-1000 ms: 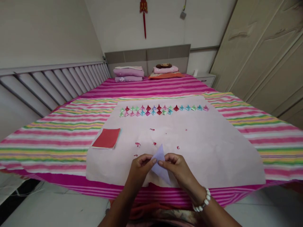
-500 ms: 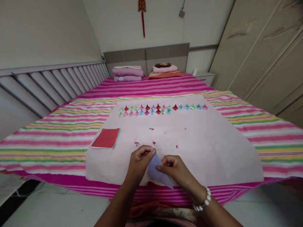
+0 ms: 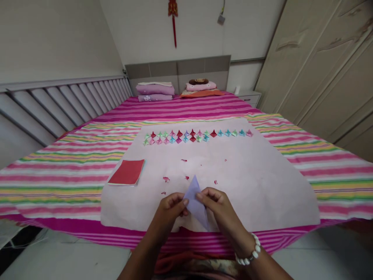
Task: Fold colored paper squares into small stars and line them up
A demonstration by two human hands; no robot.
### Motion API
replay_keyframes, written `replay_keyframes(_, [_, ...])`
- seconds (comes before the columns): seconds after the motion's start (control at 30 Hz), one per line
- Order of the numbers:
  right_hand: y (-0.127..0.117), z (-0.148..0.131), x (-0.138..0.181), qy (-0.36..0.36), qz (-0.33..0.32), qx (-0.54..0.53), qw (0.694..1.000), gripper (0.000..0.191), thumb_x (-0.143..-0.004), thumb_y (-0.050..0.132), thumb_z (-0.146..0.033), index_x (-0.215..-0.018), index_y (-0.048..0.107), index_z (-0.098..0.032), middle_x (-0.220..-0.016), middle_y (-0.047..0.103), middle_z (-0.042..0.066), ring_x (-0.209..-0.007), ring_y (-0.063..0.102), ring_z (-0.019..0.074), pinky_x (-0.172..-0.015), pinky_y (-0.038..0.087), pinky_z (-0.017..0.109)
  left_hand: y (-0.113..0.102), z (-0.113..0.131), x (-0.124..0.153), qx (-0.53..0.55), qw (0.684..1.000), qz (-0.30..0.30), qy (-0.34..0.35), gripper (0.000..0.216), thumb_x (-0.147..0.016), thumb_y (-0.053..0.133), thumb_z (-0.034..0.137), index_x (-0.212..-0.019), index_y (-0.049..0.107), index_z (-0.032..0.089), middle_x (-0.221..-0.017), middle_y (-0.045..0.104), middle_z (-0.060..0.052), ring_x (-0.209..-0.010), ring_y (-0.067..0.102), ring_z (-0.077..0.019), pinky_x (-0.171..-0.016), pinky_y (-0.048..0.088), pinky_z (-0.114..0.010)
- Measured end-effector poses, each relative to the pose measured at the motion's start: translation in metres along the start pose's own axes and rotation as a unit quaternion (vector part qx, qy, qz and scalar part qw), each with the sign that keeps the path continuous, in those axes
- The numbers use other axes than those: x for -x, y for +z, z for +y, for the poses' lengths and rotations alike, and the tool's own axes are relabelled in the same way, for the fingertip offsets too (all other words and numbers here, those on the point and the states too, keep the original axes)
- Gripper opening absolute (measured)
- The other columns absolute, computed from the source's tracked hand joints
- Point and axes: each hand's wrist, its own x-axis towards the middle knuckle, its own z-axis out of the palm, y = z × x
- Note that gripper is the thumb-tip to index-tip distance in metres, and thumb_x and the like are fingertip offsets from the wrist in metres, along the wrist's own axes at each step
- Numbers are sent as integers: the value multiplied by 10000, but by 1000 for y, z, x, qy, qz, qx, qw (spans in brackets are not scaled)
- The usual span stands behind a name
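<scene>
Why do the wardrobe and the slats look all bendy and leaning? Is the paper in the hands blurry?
Head view: the wide lens bends the edges, so the wardrobe and the slatted panel lean outward. Head view: the purple paper, pinched by the left hand and right hand, looks fairly sharp. Head view: soft, even light, no glare.

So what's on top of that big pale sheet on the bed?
Small folded paper shapes in rows at the far side, a red paper stack on its left edge, red scraps. The left hand, right hand and lilac paper hide the sheet beneath them.
</scene>
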Motion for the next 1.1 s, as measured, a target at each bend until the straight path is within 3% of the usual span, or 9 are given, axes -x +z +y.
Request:
replay_keyframes(0.13, [-3, -5, 5, -20, -25, -10, 999, 403, -835, 601, -484, -581, 597, -171, -543, 557, -6, -552, 489, 126, -575, 372, 267, 1, -4, 1, 76, 996, -33, -47, 254, -687, 746, 369, -690, 638, 140, -513, 513, 42, -482, 415, -59, -507, 302, -187])
replay_keyframes(0.3, [-3, -8, 7, 7, -20, -34, 999, 332, -780, 675, -460, -626, 610, -174, -534, 556, -20, -524, 473, 116, -557, 359, 256, 2, -10, 4, 74, 992, -76, -65, 269, -737, 703, 398, -732, 622, 142, -502, 469, 49, -455, 343, -60, -471, 215, -204])
replay_keyframes(0.5, [1, -11, 7, 19, -15, -40, 999, 284, -732, 724, -418, -636, 625, -170, -517, 550, -29, -505, 464, 105, -539, 352, 242, 1, -12, 4, 80, 989, -106, -64, 272, -744, 700, 388, -741, 616, 130, -525, 471, 43, -490, 374, -65, -504, 248, -205])
replay_keyframes(0.7, [-2, -8, 6, 25, -26, -43, 998, 194, -695, 739, -343, -694, 654, -169, -582, 585, -23, -539, 487, 107, -556, 376, 234, 2, -10, 4, 48, 995, -58, -66, 279, -721, 708, 395, -740, 617, 132, -523, 509, 45, -478, 386, -55, -486, 258, -184])
replay_keyframes(0.93, [-3, 3, 1, 15, -53, -7, 998, 153, -651, 732, -300, -691, 649, -178, -578, 583, -27, -527, 492, 118, -561, 403, 251, 6, -13, -2, -16, 1000, 4, -5, 308, -691, 713, 387, -840, 657, 123, -529, 563, 39, -500, 488, -82, -517, 361, -199])
replay_keyframes(1.1, [-1, 17, -4, -32, -11, 72, 997, 137, -676, 665, -299, -667, 592, -183, -538, 522, -44, -490, 450, 115, -493, 361, 239, 14, -15, -4, -66, 995, 59, 55, 326, -727, 675, 358, -947, 674, 117, -566, 612, 13, -569, 574, -128, -563, 434, -234])
